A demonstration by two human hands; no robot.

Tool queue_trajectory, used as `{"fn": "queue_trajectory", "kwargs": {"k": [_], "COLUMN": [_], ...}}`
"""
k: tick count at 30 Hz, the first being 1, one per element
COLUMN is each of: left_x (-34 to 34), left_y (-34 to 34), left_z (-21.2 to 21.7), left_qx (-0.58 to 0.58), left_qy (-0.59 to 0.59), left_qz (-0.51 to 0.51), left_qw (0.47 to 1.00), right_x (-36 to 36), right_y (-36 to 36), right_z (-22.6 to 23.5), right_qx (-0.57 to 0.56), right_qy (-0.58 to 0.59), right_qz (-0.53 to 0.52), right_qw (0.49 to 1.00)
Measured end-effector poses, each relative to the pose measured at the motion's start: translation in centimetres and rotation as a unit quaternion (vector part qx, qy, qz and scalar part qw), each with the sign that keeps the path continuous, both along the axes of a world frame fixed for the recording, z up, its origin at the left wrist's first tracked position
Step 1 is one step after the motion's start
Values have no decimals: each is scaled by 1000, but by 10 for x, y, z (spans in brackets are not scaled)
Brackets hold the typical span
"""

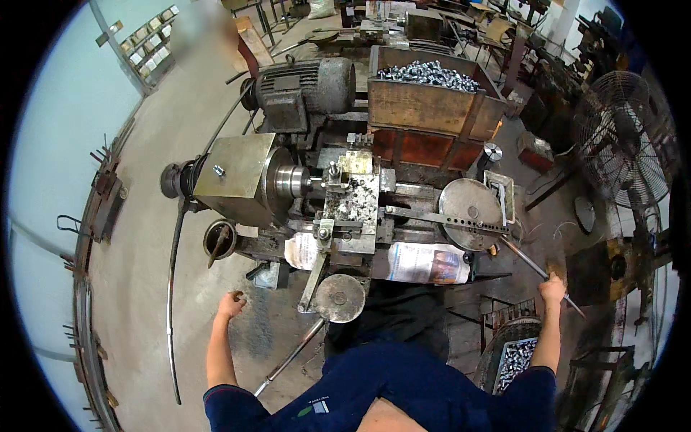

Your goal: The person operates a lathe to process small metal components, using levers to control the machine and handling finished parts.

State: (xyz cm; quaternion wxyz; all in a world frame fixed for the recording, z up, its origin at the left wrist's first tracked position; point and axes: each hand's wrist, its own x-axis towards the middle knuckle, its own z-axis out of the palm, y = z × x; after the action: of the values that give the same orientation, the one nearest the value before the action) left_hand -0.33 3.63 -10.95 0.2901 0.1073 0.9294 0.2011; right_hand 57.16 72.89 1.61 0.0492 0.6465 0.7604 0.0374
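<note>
In front of me stands a small lathe with a boxy metal headstock and a shiny chuck. Metal chips cover its cross slide. My right hand is wrapped round a long steel lever, which runs up to a perforated bar by a round plate. Off to the left, over the floor, my left hand has its fingers curled together; what they hold, if anything, is too small to name. A second lever slants below a smaller disc, touched by neither hand.
Behind the lathe are a motor and a wooden crate heaped with small metal parts. A caged fan stands right. A tray of parts sits low by my right arm. A pot hangs near the headstock.
</note>
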Motion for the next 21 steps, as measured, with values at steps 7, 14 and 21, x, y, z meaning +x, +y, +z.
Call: {"fn": "queue_trajectory", "kwargs": {"k": [7, 14, 21], "left_x": [25, 35, 26], "left_y": [-22, -26, -16], "left_z": [-2, -6, -7], "left_qx": [35, 54, 114], "left_qy": [-44, -73, -71], "left_qz": [39, 67, 83], "left_qw": [998, 994, 987], "right_x": [29, -12, -12], "right_y": [-77, -188, -201], "right_z": [-35, -10, -16], "right_qx": [12, -110, -129], "right_qy": [47, 183, 218], "right_qz": [81, -15, -19], "right_qw": [996, 977, 967]}}
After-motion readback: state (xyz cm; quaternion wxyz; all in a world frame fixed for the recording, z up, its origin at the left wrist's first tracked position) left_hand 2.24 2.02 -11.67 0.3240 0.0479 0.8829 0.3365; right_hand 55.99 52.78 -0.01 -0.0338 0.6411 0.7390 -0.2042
